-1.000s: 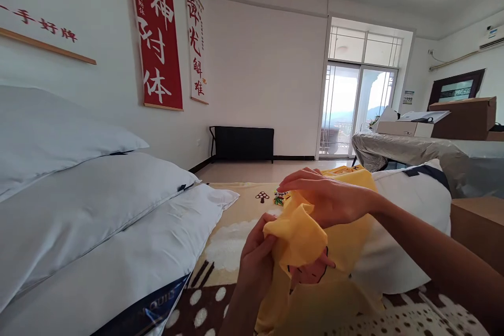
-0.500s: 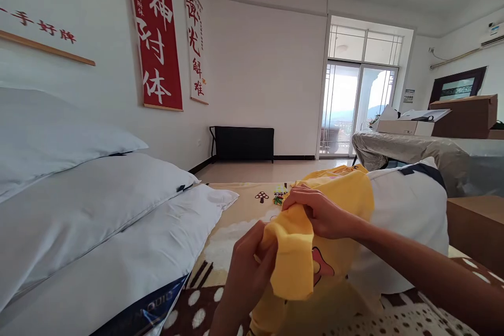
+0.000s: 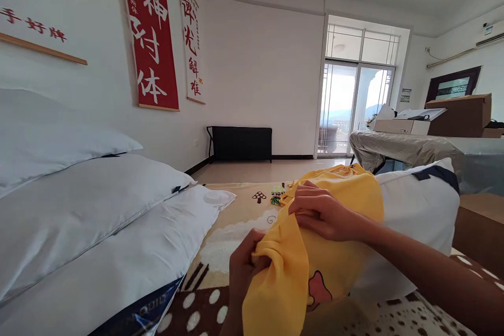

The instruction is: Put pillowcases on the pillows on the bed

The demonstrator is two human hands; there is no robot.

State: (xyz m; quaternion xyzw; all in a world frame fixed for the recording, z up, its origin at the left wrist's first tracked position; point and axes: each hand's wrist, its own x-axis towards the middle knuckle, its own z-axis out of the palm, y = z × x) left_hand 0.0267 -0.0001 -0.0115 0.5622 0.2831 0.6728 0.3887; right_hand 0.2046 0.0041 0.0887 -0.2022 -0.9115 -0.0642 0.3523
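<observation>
A yellow pillowcase [image 3: 350, 194] with a pink printed figure covers the near part of a white pillow [image 3: 421, 215], whose right part is bare. My right hand [image 3: 323, 212] grips the edge of the pillowcase near the top, fingers curled into the cloth. Lower and to the left, my left hand [image 3: 248, 260] pinches a gathered fold of the same cloth. A loose yellow flap hangs down between the two hands and hides part of the left fingers. The pillow lies on a patterned brown and cream blanket [image 3: 220, 233].
Several white pillows [image 3: 94, 210] are stacked at the left. A plastic-covered table [image 3: 409, 147] with cardboard boxes [image 3: 459, 115] stands at the right, and a brown carton [image 3: 478, 226] sits below it. A black folded frame [image 3: 242, 143] leans by the far wall.
My left hand has shifted slightly left and down, and the yellow flap now hangs longer and wider. The pillow has moved a little to the right.
</observation>
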